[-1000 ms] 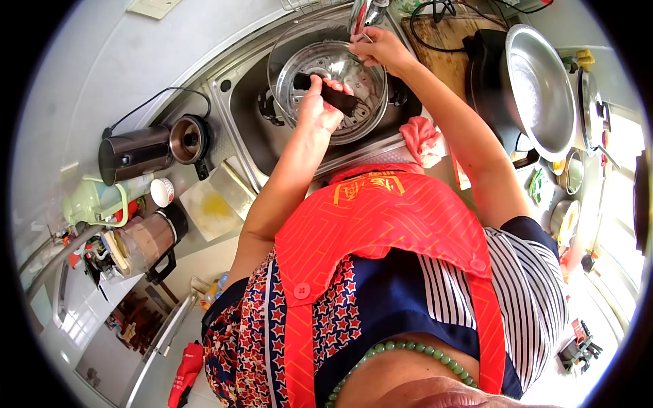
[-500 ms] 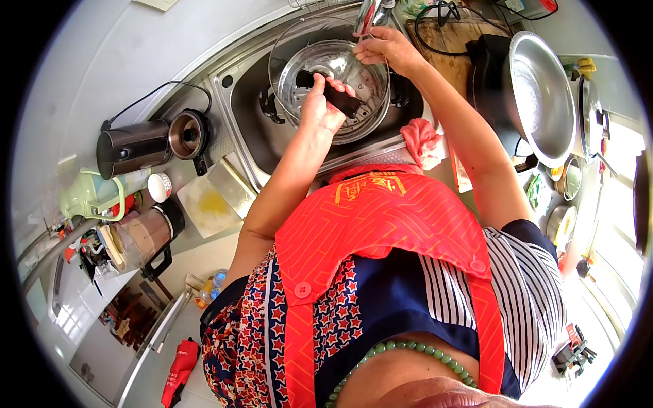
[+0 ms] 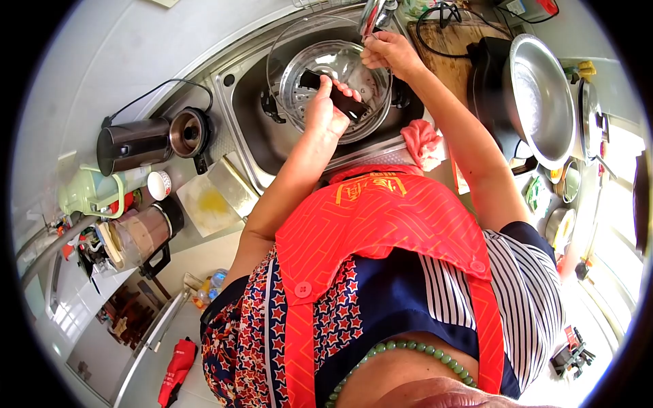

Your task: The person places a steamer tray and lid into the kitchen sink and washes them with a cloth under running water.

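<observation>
A clear glass lid (image 3: 289,51) with a thin round rim is tilted over a pot in the sink. My left hand (image 3: 328,112) is closed around a black bar (image 3: 350,107) that looks like the lid's handle, thumb on top and fingers beyond it. Beside the tap (image 3: 374,15), my right hand (image 3: 389,54) has its fingers curled and pinched at the lid's upper right rim. Its exact contact is partly hidden. The pot (image 3: 371,130) below has black side handles, and its inside shows through the glass.
The steel sink (image 3: 248,129) surrounds the pot. A pink cloth (image 3: 422,144) lies on its front edge. Left stand a kettle (image 3: 132,146), a paper cup (image 3: 158,185) and a blender (image 3: 139,234). Right are a wooden board (image 3: 449,41) and a large metal basin (image 3: 541,98).
My left hand and the black bar have shifted slightly right and down. My right hand has moved slightly right, staying beside the tap.
</observation>
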`<action>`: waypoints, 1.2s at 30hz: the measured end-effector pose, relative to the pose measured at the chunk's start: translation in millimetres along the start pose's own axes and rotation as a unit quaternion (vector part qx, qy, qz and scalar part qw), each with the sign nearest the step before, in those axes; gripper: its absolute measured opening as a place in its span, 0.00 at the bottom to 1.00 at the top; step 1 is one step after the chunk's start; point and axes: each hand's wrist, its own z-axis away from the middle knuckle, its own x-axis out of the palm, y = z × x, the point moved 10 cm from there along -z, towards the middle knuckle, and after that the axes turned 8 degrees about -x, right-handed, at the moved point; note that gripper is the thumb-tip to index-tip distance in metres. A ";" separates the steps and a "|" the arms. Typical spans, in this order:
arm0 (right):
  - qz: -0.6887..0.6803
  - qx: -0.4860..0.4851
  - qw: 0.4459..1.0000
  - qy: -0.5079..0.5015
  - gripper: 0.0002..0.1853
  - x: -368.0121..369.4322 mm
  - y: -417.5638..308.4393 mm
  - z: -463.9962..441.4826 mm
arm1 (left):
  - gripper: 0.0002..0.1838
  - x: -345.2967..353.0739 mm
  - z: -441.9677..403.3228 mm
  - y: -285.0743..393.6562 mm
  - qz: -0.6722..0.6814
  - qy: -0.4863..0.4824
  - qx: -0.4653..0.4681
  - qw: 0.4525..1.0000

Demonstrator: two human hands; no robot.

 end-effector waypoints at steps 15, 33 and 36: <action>-0.147 0.015 0.981 -0.129 0.20 13.3 5.5 10.4 | 0.16 4.0 8.8 0.7 -0.020 -0.016 -0.003 1.000; 0.209 -0.009 0.977 -0.030 0.27 23.7 -20.7 -5.1 | 0.14 -14.6 7.1 4.1 -0.112 0.028 -0.032 0.993; 0.537 -0.129 0.833 0.017 0.37 29.2 -39.6 -17.3 | 0.13 -11.6 10.2 1.4 -0.125 0.040 -0.021 0.991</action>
